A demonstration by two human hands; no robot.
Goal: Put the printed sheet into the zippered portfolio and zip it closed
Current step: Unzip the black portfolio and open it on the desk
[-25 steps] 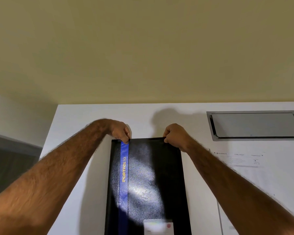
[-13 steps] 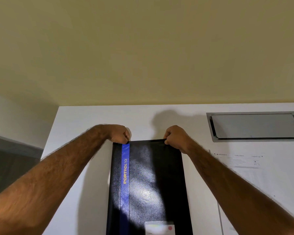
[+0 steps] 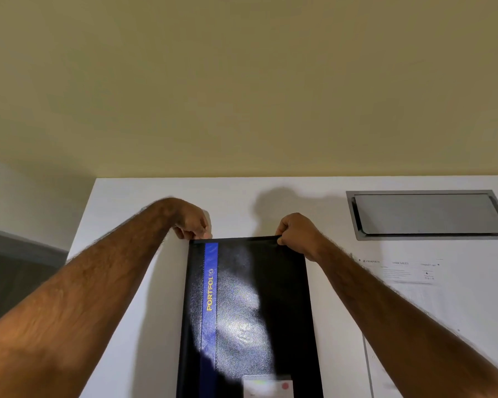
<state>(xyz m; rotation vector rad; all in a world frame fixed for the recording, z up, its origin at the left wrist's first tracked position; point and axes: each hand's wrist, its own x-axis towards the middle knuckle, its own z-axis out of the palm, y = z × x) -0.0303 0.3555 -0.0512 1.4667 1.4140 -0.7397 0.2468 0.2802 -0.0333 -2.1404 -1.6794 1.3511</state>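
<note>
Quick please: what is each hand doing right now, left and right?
Left hand: closed, pinching the far left corner of the black portfolio.
Right hand: closed, gripping the portfolio's far edge near the right corner.

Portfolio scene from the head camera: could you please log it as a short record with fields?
surface: white table
portfolio: black, blue stripe, lying flat and closed, long side running away from the person
left hand: grip pinched at the far left corner
right hand: grip pinched on the far edge, near the right corner
sheet: on the table right of the portfolio, not yet inside
hatch: grey, set in the table, far right
zip state: cannot tell
</note>
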